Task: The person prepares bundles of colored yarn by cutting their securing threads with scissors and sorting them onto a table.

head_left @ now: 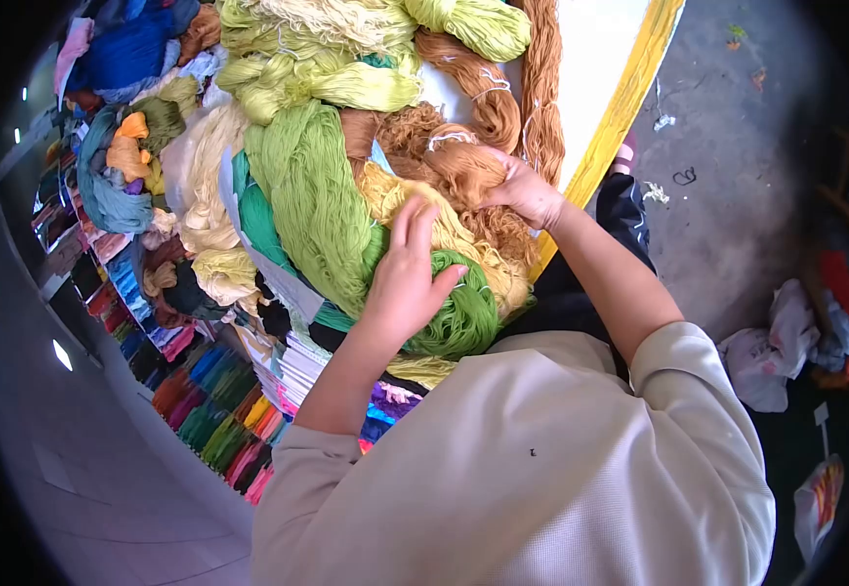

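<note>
Skeins of yarn are heaped on a white table. My left hand point(407, 264) lies over the pile with fingers stretched out and thumb apart, between a yellow skein point(463, 239) and a bright green skein point(463, 317); it grips nothing. A long light-green skein point(312, 205) runs along its left side. On the right, my right hand point(530, 198) closes on a brown skein point(463, 171), thumb and fingers around its end; some fingertips are hidden in the strands. A curlier brown skein point(507, 234) sits just below that hand.
More brown skeins point(541, 88) and yellow-green skeins point(366, 83) cover the far part. Yellow tape edges the white tabletop point(605, 68). Cream skeins point(214, 176) and blue yarn point(122, 59) pile up at left, above shelves of coloured bundles point(214, 410). Plastic bags point(766, 347) lie on the floor at right.
</note>
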Available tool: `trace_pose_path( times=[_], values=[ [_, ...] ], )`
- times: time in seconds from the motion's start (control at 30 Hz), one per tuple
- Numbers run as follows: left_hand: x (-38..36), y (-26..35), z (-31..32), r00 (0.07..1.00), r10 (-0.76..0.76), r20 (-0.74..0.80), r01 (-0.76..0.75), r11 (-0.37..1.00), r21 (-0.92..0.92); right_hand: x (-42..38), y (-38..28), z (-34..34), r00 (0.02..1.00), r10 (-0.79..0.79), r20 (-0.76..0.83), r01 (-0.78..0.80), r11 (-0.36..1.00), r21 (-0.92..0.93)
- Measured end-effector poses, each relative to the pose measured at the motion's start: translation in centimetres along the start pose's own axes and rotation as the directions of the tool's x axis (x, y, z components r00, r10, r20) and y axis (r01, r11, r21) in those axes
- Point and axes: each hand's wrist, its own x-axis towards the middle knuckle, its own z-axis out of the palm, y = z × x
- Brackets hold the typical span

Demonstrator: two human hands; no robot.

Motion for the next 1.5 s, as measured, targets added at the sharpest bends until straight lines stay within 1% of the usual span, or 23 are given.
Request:
trace_pose_path(
  times=[0.03,0.13,0.2,0.27,0.33,0.37,0.43,0.5,0.57,0.6,0.63,0.7,0.77,0.8,0.87,1.07,1.1,1.13,1.27,1.37,1.43,1.47,1.5],
  values=[
    [0.4,0.5,-0.1,0.992,0.036,-0.121,-0.034,0.999,0.015,-0.3,-0.1,-0.1,1.0,0.021,0.002,-0.021,0.999,-0.028],
    [1.3,0.6,-0.2,0.964,-0.121,0.238,0.079,0.981,0.178,-1.4,-0.7,0.2,0.999,0.052,-0.015,-0.053,0.997,-0.06],
    [0.4,-0.3,1.5,0.987,-0.009,0.162,-0.036,0.961,0.273,-2.3,-0.9,-1.5,0.999,0.045,-0.03,-0.045,0.999,0.011],
    [-0.4,-0.3,2.0,0.987,-0.011,0.161,-0.038,0.953,0.302,-4.3,-4.1,-2.0,0.971,-0.117,-0.207,0.12,0.993,-0.002],
    [-1.0,-0.4,2.3,0.989,0.024,0.147,-0.073,0.94,0.335,-5.5,-7.5,-1.2,0.824,-0.302,-0.479,0.269,0.953,-0.138],
    [-1.2,-0.5,2.5,0.989,0.064,0.135,-0.11,0.923,0.369,-5.1,-8.6,-1.3,0.75,-0.468,-0.467,0.428,0.882,-0.197],
    [-1.3,-0.3,2.4,0.987,0.056,0.151,-0.109,0.923,0.369,-4.2,-10.7,1.5,0.617,-0.675,-0.405,0.474,0.729,-0.494],
    [-1.3,-0.2,2.4,0.986,0.048,0.162,-0.107,0.921,0.375,-2.5,-9.9,3.9,0.761,-0.588,-0.274,0.303,0.695,-0.652],
    [-1.5,-0.4,2.5,0.981,0.045,0.189,-0.117,0.912,0.392,0.2,-7.6,5.5,0.815,-0.56,0.148,0.293,0.178,-0.939],
    [-1.5,-0.5,2.4,0.981,0.043,0.188,-0.115,0.911,0.396,1.6,-5.3,5.4,0.924,-0.346,0.161,0.251,0.234,-0.939],
    [-1.6,-0.5,2.4,0.98,0.055,0.189,-0.125,0.917,0.38,1.9,-3.5,6.2,0.988,-0.154,0.011,0.038,0.175,-0.984],
    [-1.7,-0.8,2.4,0.98,0.065,0.19,-0.132,0.922,0.364,2.7,-0.2,4.8,0.97,-0.174,-0.17,-0.126,0.242,-0.962],
    [-2.2,-1.1,2.5,0.985,0.129,0.118,-0.16,0.936,0.313,3.1,-0.8,3.1,0.986,-0.043,-0.159,-0.124,0.438,-0.89],
    [-2.3,-1.2,2.5,0.984,0.126,0.123,-0.159,0.935,0.316,3.5,-0.2,2.5,0.996,-0.087,-0.016,0.057,0.765,-0.641],
    [-2.2,-0.9,2.4,0.986,0.148,0.076,-0.163,0.951,0.261,4.1,0.7,1.3,1.0,0.007,0.031,0.005,0.922,-0.387],
    [-2.4,-0.9,1.9,0.981,0.18,0.073,-0.191,0.962,0.195,4.6,0.1,0.3,0.961,0.231,0.151,-0.244,0.967,0.078],
    [-2.5,-0.7,1.7,0.984,0.161,0.081,-0.173,0.968,0.18,6.7,3.0,-3.0,0.971,0.118,0.208,-0.097,0.989,-0.109],
    [-2.6,-0.7,1.7,0.984,0.158,0.083,-0.171,0.969,0.178,7.2,4.1,-4.1,0.956,0.144,0.255,-0.142,0.99,-0.024],
    [-2.2,-1.3,1.3,0.988,-0.138,0.071,0.146,0.98,-0.138,6.6,4.1,-4.0,0.944,0.158,0.29,-0.182,0.982,0.057],
    [2.3,-0.2,-0.9,0.995,-0.032,-0.09,0.033,0.999,0.009,6.4,4.1,-3.9,0.945,0.189,0.266,-0.234,0.961,0.147],
    [6.5,-1.0,-1.1,0.967,0.255,-0.026,-0.24,0.937,0.254,5.6,2.3,-2.9,0.908,0.232,0.348,-0.347,0.882,0.319],
    [7.8,-2.3,-0.2,0.976,0.218,0.015,-0.203,0.878,0.433,3.9,-0.6,-0.1,0.944,0.308,0.118,-0.301,0.951,-0.073],
    [8.2,-3.7,0.5,0.992,0.125,0.028,-0.126,0.927,0.354,4.2,-0.3,-0.1,0.939,0.28,0.201,-0.289,0.957,0.017]
  ],
)
